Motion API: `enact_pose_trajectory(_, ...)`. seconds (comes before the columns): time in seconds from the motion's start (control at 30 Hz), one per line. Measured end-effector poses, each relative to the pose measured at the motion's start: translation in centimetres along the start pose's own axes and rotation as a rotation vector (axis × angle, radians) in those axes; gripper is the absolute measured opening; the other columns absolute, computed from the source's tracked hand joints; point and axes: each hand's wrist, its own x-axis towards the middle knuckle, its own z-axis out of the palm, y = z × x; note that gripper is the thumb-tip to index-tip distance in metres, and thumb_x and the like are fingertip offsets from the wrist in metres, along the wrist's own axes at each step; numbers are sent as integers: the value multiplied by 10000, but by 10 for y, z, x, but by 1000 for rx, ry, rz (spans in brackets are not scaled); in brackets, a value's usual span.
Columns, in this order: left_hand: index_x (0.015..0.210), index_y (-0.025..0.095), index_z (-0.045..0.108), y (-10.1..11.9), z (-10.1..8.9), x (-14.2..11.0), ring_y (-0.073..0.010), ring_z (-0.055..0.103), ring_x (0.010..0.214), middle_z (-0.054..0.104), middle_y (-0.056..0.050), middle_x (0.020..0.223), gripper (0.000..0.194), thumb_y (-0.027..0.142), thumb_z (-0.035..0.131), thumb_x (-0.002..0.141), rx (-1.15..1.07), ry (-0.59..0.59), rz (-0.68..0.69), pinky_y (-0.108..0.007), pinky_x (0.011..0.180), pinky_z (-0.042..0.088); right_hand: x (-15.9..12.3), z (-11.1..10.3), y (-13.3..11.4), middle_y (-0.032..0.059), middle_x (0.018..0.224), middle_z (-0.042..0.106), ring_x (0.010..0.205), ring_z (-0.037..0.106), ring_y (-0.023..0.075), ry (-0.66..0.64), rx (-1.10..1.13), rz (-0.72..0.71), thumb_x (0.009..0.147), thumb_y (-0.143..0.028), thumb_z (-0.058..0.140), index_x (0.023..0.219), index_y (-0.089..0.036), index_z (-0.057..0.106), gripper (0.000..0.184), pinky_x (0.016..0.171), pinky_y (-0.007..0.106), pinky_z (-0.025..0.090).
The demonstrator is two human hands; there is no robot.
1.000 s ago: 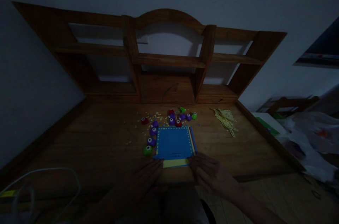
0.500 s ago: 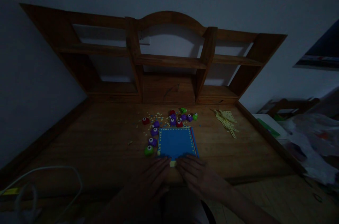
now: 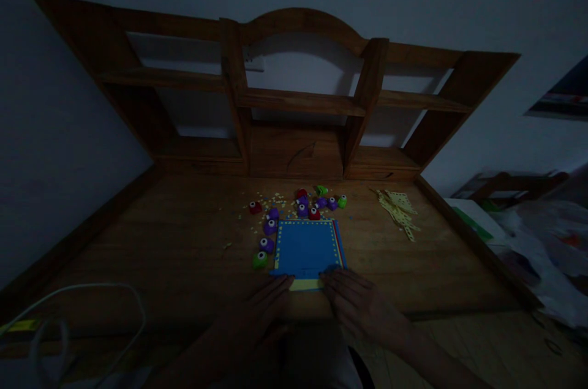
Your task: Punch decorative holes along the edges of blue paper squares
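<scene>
In the dim head view a blue sheet (image 3: 307, 245) lies on the wooden desk, with a row of small yellow dots along its left, top and right edges. A blue strip crosses its near edge, and a pale yellow strip (image 3: 305, 285) shows below that. My left hand (image 3: 266, 300) rests its outstretched fingers at the near left corner. At the near right corner my right hand (image 3: 356, 297) lies with fingers extended over the edge. Neither hand visibly grips anything. Several purple punches with eye shapes (image 3: 266, 245), along with red and green ones, stand left of and behind the sheet.
Tiny paper bits (image 3: 278, 199) are scattered behind the sheet. Perforated yellow paper strips (image 3: 399, 210) lie at the right. A wooden shelf unit (image 3: 303, 106) closes off the back. A white cable (image 3: 92, 285) loops at the left front; plastic bags (image 3: 542, 242) sit beyond the right edge.
My hands have moved apart along the sheet's near edge, the right one shifting right. More of the pale yellow strip shows between them. The camera view has shifted slightly.
</scene>
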Motion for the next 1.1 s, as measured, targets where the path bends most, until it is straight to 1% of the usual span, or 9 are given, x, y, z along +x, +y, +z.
enact_pose_trajectory(0.3, 1523, 242, 226, -5, -11, -31, -239, 465, 1327, 415, -70, 1498, 667, 351, 533, 942, 22, 37, -141, -375, 1050, 472, -37, -4, 10, 134, 1414, 517, 1332, 459, 250, -31, -38, 67, 903, -125, 496, 1365, -92, 497, 463, 1110, 415, 434)
enact_pose_trajectory(0.37, 1520, 255, 239, -6, -14, -37, -232, 487, 1309, 430, -56, 1490, 657, 355, 529, 939, 47, 55, -149, -361, 1044, 478, -42, -4, 10, 133, 1415, 517, 1333, 458, 252, -9, -39, 85, 898, -121, 501, 1377, -103, 486, 480, 1101, 412, 444)
enact_pose_trajectory(0.5, 1475, 279, 346, -8, -13, -50, -221, 562, 1231, 523, -33, 1421, 586, 372, 541, 931, 123, 168, -193, -325, 1004, 511, -41, -9, 8, 128, 1355, 575, 1292, 505, 258, 106, -10, 147, 894, -110, 503, 1348, -137, 516, 455, 1079, 426, 463)
enact_pose_trajectory(0.6, 1405, 287, 442, -11, -12, -47, -240, 558, 1230, 567, -37, 1375, 490, 348, 545, 929, 98, 270, -329, -375, 1006, 513, -17, -10, 2, 108, 1297, 614, 1211, 575, 238, 236, 139, 360, 923, -141, 492, 1309, -198, 536, 394, 1019, 412, 504)
enact_pose_trajectory(0.7, 1403, 288, 428, -15, -18, -28, -266, 455, 1327, 512, -47, 1423, 451, 265, 472, 954, -27, 305, -387, -483, 1087, 423, 26, 3, -4, 91, 1237, 636, 1132, 615, 227, 328, 452, 567, 921, -241, 566, 1230, -236, 552, 310, 941, 390, 534)
enact_pose_trajectory(0.77, 1382, 284, 447, -18, -24, -12, -262, 437, 1339, 513, -46, 1416, 419, 245, 436, 966, -97, 337, -426, -508, 1110, 385, 57, 17, -5, 72, 1194, 648, 1091, 627, 222, 314, 619, 575, 852, -247, 673, 1187, -238, 561, 354, 930, 381, 521)
enact_pose_trajectory(0.9, 1331, 263, 498, -26, -30, 11, -237, 519, 1256, 573, -54, 1333, 367, 282, 434, 970, -197, 415, -505, -463, 1072, 434, 99, 40, -2, 21, 965, 673, 895, 642, 192, 202, 750, 523, 708, -201, 806, 1042, -217, 611, 387, 803, 319, 513)
enact_pose_trajectory(1.0, 1300, 267, 534, -30, -26, 14, -224, 525, 1243, 582, -46, 1319, 342, 283, 417, 979, -247, 422, -491, -456, 1085, 415, 108, 43, -1, -13, 864, 667, 790, 628, 166, 120, 813, 525, 677, -169, 821, 1033, -214, 609, 416, 714, 275, 489)
enact_pose_trajectory(1.1, 1279, 260, 550, -29, -21, 16, -219, 525, 1235, 580, -52, 1314, 327, 272, 425, 977, -310, 426, -504, -440, 1065, 431, 105, 39, -2, -29, 814, 669, 748, 621, 156, 69, 819, 537, 700, -120, 782, 991, -217, 620, 347, 680, 260, 468)
